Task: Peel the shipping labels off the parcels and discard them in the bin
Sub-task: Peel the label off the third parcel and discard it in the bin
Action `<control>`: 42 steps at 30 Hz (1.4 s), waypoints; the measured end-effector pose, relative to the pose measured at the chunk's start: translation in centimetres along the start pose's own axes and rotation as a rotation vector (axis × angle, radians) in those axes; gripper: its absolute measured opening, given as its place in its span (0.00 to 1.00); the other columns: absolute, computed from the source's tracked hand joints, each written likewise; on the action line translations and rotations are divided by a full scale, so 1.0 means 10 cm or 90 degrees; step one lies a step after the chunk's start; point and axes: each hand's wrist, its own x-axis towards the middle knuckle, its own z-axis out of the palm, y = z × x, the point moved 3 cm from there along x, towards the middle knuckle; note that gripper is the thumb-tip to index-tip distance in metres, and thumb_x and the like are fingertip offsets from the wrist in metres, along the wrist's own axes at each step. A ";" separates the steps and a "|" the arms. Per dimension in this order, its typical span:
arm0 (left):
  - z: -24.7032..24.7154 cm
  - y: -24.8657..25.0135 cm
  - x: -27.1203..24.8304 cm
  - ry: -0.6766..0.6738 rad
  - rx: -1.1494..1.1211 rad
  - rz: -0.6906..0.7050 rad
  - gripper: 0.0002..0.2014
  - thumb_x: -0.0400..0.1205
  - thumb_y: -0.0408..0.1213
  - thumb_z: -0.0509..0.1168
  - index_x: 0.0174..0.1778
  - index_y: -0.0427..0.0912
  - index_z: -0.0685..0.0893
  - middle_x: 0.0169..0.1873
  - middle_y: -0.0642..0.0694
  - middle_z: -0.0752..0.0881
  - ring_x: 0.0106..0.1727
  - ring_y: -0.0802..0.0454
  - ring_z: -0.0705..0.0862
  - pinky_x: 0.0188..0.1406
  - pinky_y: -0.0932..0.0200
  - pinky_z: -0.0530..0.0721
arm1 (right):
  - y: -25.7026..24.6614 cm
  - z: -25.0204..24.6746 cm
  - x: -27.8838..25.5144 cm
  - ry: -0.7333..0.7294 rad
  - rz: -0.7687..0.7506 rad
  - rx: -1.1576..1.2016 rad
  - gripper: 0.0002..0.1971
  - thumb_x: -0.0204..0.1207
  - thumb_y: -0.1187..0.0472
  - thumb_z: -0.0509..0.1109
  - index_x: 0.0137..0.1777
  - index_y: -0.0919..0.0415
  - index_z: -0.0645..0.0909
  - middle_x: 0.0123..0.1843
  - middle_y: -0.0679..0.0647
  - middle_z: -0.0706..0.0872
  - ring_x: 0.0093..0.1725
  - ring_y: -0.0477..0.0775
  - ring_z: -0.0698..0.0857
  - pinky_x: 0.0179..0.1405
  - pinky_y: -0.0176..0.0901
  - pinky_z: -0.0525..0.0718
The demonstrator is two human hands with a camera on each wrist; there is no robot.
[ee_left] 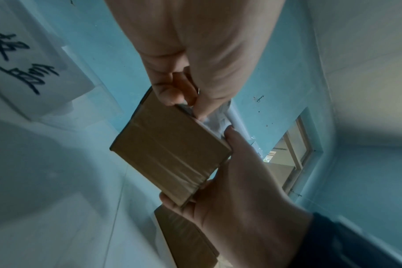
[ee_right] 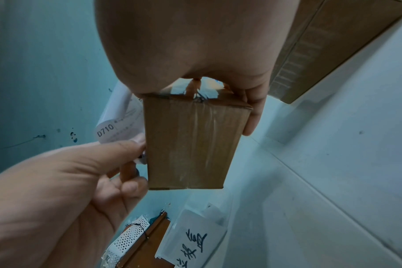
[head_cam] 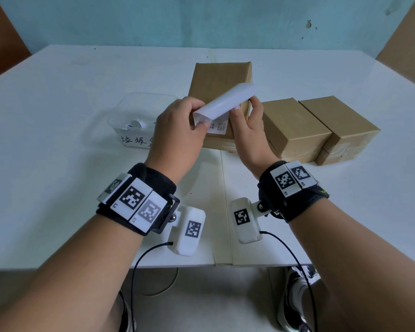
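A large brown parcel (head_cam: 219, 75) lies on the white table (head_cam: 70, 97), just beyond both hands. Its white shipping label (head_cam: 225, 101) curls up off the top face, blank side up; a strip with printed codes (head_cam: 216, 127) still lies on the cardboard. My left hand (head_cam: 199, 123) pinches the label's near left corner. My right hand (head_cam: 244, 109) grips the parcel's right edge, thumb on top beside the label. In the right wrist view the lifted label (ee_right: 117, 119) shows its print left of the parcel (ee_right: 190, 145). The left wrist view shows my left hand (ee_left: 186, 103) pinching at the parcel (ee_left: 170, 150).
A clear plastic bin (head_cam: 130, 109) with a handwritten paper sign stands left of the parcel and holds a curled label. Two smaller brown parcels (head_cam: 295, 128) (head_cam: 338, 125) sit side by side on the right. Brown boards lean at both far corners.
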 end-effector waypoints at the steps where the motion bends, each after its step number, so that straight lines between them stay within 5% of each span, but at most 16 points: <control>1: 0.01 0.02 -0.01 0.006 0.002 -0.007 0.12 0.83 0.35 0.70 0.62 0.44 0.84 0.54 0.48 0.87 0.44 0.53 0.82 0.46 0.62 0.80 | -0.01 0.01 0.00 0.005 -0.006 -0.002 0.55 0.72 0.21 0.59 0.93 0.53 0.53 0.88 0.57 0.68 0.90 0.56 0.65 0.89 0.65 0.68; 3: 0.02 0.06 -0.03 0.017 -0.032 -0.027 0.21 0.83 0.33 0.70 0.72 0.44 0.77 0.51 0.50 0.85 0.45 0.53 0.83 0.49 0.60 0.83 | -0.02 0.00 0.01 0.015 -0.019 -0.003 0.56 0.72 0.22 0.59 0.93 0.55 0.53 0.88 0.58 0.67 0.90 0.57 0.65 0.88 0.65 0.69; 7: -0.01 0.00 -0.01 0.009 -0.093 -0.049 0.44 0.79 0.31 0.74 0.86 0.48 0.56 0.42 0.54 0.85 0.41 0.57 0.86 0.40 0.76 0.77 | -0.02 -0.03 0.00 0.030 -0.024 -0.012 0.58 0.70 0.22 0.58 0.94 0.57 0.52 0.89 0.59 0.66 0.90 0.57 0.65 0.88 0.64 0.70; 12: -0.01 -0.03 0.00 0.033 0.027 0.014 0.44 0.76 0.37 0.79 0.86 0.46 0.65 0.65 0.50 0.80 0.55 0.49 0.81 0.52 0.61 0.79 | 0.01 -0.02 0.01 0.036 -0.024 -0.012 0.55 0.72 0.24 0.60 0.93 0.56 0.54 0.88 0.59 0.69 0.88 0.58 0.68 0.85 0.65 0.73; 15: 0.00 -0.11 0.06 0.010 0.083 0.005 0.39 0.73 0.40 0.81 0.80 0.48 0.75 0.78 0.47 0.68 0.71 0.42 0.71 0.64 0.63 0.70 | 0.01 -0.03 -0.01 0.021 -0.026 -0.037 0.52 0.74 0.28 0.60 0.93 0.56 0.55 0.82 0.54 0.73 0.86 0.57 0.69 0.84 0.63 0.74; 18: 0.03 -0.15 0.06 -0.056 0.075 -0.013 0.24 0.75 0.41 0.79 0.68 0.53 0.86 0.74 0.50 0.76 0.74 0.41 0.67 0.63 0.63 0.66 | 0.01 -0.05 -0.04 0.012 -0.031 -0.042 0.50 0.75 0.29 0.60 0.93 0.55 0.55 0.70 0.46 0.76 0.84 0.55 0.71 0.83 0.61 0.76; 20: 0.04 -0.11 0.03 -0.042 0.030 0.011 0.16 0.75 0.39 0.78 0.59 0.52 0.91 0.66 0.50 0.83 0.70 0.43 0.73 0.60 0.60 0.73 | -0.01 -0.04 -0.04 0.009 -0.029 -0.047 0.48 0.76 0.31 0.60 0.92 0.57 0.57 0.65 0.40 0.77 0.83 0.57 0.71 0.83 0.59 0.75; 24: 0.03 -0.02 0.00 -0.015 -0.067 0.006 0.04 0.76 0.37 0.76 0.44 0.49 0.93 0.43 0.56 0.90 0.45 0.58 0.86 0.44 0.59 0.86 | 0.01 0.01 -0.04 0.015 -0.019 -0.047 0.45 0.75 0.31 0.61 0.87 0.57 0.62 0.72 0.66 0.82 0.80 0.68 0.76 0.77 0.71 0.80; 29: 0.02 -0.02 -0.01 -0.017 -0.069 -0.030 0.03 0.77 0.38 0.76 0.45 0.51 0.94 0.34 0.57 0.91 0.38 0.59 0.89 0.39 0.52 0.90 | -0.02 -0.01 -0.05 0.012 -0.028 -0.053 0.47 0.73 0.30 0.60 0.89 0.55 0.61 0.64 0.54 0.81 0.79 0.61 0.77 0.78 0.67 0.80; 36: -0.03 0.01 0.01 -0.028 -0.083 -0.041 0.03 0.77 0.39 0.76 0.43 0.50 0.95 0.33 0.54 0.91 0.38 0.54 0.90 0.40 0.48 0.90 | -0.04 0.01 -0.05 -0.006 -0.029 -0.041 0.49 0.72 0.28 0.59 0.90 0.56 0.60 0.76 0.54 0.77 0.82 0.59 0.72 0.82 0.65 0.75; 42: -0.03 0.03 0.01 -0.035 -0.091 -0.029 0.03 0.78 0.38 0.76 0.45 0.51 0.94 0.34 0.57 0.91 0.35 0.61 0.87 0.34 0.68 0.82 | -0.04 0.03 -0.04 -0.002 -0.026 -0.030 0.49 0.74 0.27 0.57 0.89 0.56 0.58 0.85 0.58 0.72 0.85 0.63 0.70 0.84 0.66 0.73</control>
